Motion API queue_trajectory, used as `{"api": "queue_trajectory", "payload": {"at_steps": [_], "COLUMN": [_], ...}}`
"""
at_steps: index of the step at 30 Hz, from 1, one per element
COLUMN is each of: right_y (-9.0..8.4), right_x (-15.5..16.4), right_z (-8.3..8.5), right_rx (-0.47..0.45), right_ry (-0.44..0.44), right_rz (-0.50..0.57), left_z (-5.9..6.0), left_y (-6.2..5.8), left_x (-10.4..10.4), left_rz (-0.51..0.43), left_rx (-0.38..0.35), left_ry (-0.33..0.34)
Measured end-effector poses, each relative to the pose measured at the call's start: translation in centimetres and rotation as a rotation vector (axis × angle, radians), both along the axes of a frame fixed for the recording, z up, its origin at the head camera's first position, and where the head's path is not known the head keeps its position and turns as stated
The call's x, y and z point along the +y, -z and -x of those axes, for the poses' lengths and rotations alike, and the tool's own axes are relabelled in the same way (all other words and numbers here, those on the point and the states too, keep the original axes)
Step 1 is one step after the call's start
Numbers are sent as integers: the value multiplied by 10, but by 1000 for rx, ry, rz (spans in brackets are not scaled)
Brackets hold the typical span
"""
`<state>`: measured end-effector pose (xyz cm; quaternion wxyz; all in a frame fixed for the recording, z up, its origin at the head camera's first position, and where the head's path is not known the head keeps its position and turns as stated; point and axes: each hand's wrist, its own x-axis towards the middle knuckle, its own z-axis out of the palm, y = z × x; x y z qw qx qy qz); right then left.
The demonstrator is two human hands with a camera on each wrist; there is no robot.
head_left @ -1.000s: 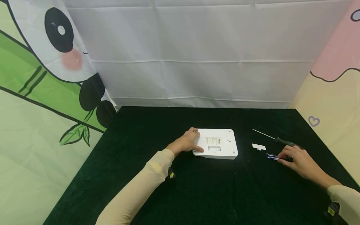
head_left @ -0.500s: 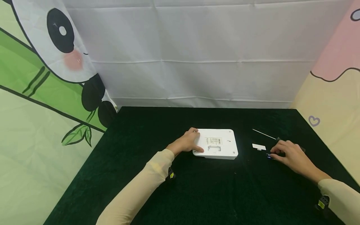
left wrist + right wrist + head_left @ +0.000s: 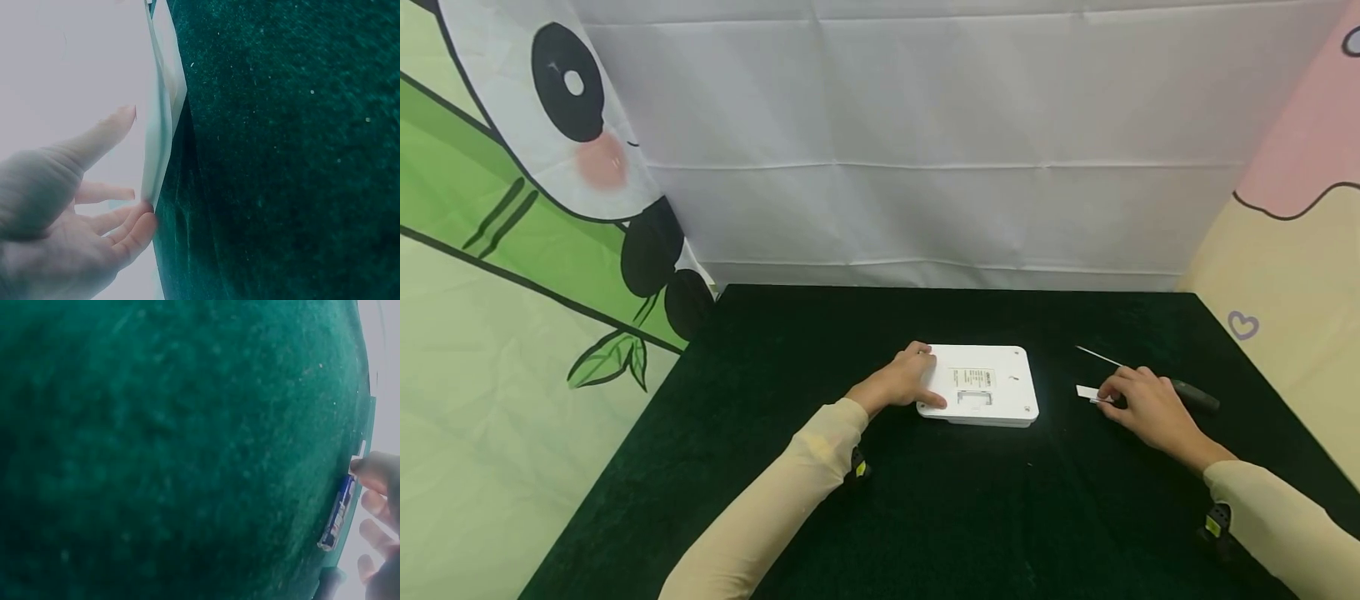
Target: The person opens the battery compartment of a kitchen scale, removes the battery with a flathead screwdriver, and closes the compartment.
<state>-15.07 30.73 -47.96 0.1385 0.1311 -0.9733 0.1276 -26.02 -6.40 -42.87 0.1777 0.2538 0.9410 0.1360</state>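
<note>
My left hand (image 3: 898,382) grips the left edge of a flat white device (image 3: 1006,387), its thumb on the top face. The device lies with its label and an uncovered battery compartment (image 3: 974,399) facing up. To the right, my right hand (image 3: 1152,410) pinches the right end of a small white battery cover (image 3: 1086,392) at the table. In the right wrist view, a blue and silver battery (image 3: 337,515) lies below the thumb, beside the cover; in the head view the hand hides it. Whether a second battery lies there cannot be told.
A screwdriver with a dark handle (image 3: 1195,397) lies just behind the right hand, its thin shaft pointing to the back left. Dark green cloth (image 3: 940,508) covers the table. A white curtain (image 3: 880,200) hangs behind its back edge.
My right hand has let go of the blue batteries and moved left to the battery cover. The left hand and the white device have stayed in place.
</note>
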Motion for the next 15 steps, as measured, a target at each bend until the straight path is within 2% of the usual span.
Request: {"api": "queue_trajectory", "payload": {"at_steps": [15], "right_y": [-8], "right_x": [-11], "right_z": [5], "right_rx": [39], "right_ry": [-23], "right_rz": [-18], "left_z": [-1], "left_y": [-1], "left_x": [1], "left_rz": [5], "left_rx": [8], "left_ry": [11]}}
